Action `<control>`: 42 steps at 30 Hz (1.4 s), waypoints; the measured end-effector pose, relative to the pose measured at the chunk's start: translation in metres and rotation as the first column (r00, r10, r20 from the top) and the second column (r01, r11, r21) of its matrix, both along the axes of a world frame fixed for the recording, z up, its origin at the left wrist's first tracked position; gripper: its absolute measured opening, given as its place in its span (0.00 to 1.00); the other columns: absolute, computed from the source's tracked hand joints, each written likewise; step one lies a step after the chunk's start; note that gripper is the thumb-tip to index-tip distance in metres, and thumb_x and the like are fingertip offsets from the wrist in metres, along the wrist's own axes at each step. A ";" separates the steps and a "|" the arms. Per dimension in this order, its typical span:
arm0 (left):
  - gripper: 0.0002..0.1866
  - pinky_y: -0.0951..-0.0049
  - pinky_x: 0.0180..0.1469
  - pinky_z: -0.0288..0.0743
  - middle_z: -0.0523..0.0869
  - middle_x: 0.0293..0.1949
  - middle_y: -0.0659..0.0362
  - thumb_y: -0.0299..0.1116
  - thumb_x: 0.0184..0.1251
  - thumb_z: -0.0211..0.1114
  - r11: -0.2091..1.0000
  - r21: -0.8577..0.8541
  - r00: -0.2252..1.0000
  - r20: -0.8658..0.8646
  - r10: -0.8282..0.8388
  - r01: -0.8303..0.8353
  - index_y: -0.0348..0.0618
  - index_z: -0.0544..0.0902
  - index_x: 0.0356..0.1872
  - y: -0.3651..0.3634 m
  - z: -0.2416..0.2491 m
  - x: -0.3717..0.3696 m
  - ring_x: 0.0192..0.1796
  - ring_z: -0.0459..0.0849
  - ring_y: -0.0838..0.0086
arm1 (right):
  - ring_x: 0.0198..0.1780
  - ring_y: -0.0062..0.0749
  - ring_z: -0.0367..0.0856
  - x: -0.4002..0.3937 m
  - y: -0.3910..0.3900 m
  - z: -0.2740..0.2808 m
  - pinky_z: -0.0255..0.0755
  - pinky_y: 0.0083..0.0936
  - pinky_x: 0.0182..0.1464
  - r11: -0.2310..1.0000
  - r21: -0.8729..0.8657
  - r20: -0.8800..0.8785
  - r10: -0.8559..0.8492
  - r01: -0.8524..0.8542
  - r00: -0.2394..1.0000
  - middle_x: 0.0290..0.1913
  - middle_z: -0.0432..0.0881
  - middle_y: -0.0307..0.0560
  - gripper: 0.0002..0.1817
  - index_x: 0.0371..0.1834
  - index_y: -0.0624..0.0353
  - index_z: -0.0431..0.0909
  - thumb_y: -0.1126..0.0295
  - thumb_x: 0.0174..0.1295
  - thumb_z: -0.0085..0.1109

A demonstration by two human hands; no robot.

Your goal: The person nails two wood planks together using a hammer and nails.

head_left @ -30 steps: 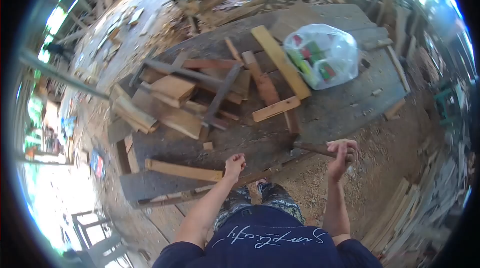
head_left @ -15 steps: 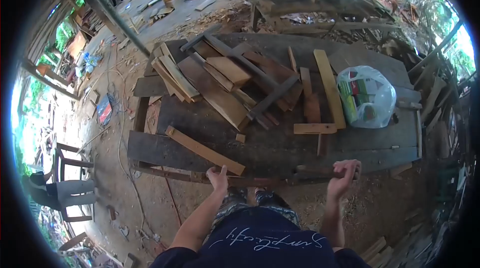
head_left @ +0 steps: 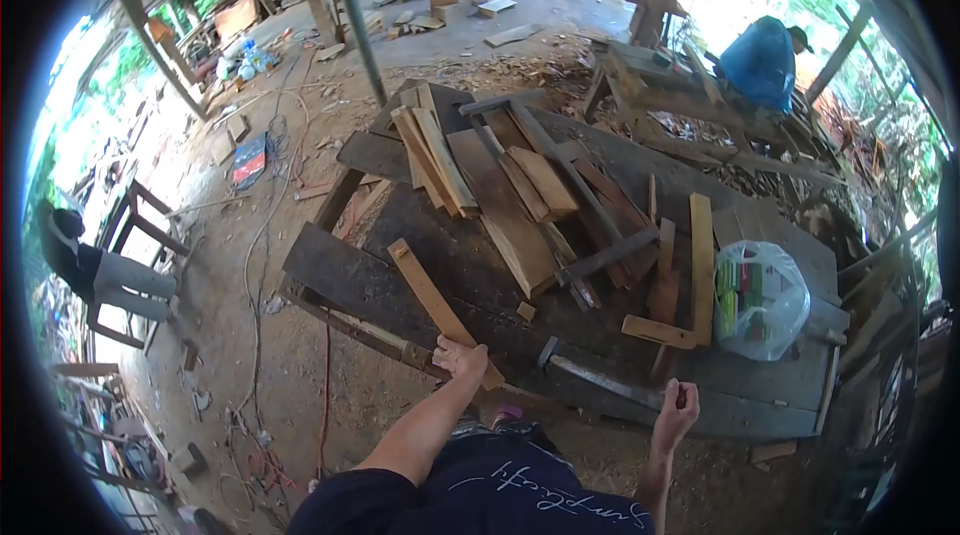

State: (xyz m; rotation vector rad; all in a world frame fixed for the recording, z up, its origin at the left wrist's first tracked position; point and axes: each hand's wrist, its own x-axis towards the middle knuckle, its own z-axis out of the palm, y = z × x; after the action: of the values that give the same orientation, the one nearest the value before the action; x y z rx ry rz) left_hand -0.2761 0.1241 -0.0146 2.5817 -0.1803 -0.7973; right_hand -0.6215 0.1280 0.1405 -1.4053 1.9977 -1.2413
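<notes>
My left hand [head_left: 460, 359] is closed over the near end of a light wooden strip [head_left: 428, 293]. The strip lies slantwise on the dark wooden workbench [head_left: 335, 260], its far end pointing up and left. In my right hand [head_left: 678, 412] is the handle end of a hammer [head_left: 605, 377]. The hammer reaches leftward over the bench's front edge, its head toward the strip. A small wood block [head_left: 525, 311] sits between the strip and the pile of boards.
Boards [head_left: 515, 215] and a dark wooden frame [head_left: 605, 260] are heaped mid-bench. To the right lie an L-shaped wooden piece [head_left: 660, 332] and a plastic bag [head_left: 762, 300] with green packets. Cables [head_left: 262, 265] run along the ground at left, near a person [head_left: 110, 270] by a chair.
My view has turned, so the bench appears rotated. My left hand has gone from touching the strip's end to gripping over it. The hammer, blurred before, shows clearly now.
</notes>
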 end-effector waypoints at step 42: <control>0.10 0.61 0.45 0.79 0.82 0.35 0.61 0.41 0.67 0.64 0.262 -0.591 0.389 0.096 -0.916 0.763 0.47 0.81 0.40 0.026 -0.017 0.047 0.40 0.81 0.66 | 0.66 0.63 0.72 -0.157 0.003 -0.211 0.67 0.47 0.68 0.685 0.357 -0.030 -0.671 0.635 0.741 0.62 0.75 0.71 0.38 0.65 0.69 0.67 0.56 0.58 0.70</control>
State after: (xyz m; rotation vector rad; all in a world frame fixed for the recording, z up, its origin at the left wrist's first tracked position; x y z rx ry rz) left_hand -0.2294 0.1497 -0.0311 1.5853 -1.6109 -1.1931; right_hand -0.7782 0.1314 -0.0704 -0.4263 2.5893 -1.0895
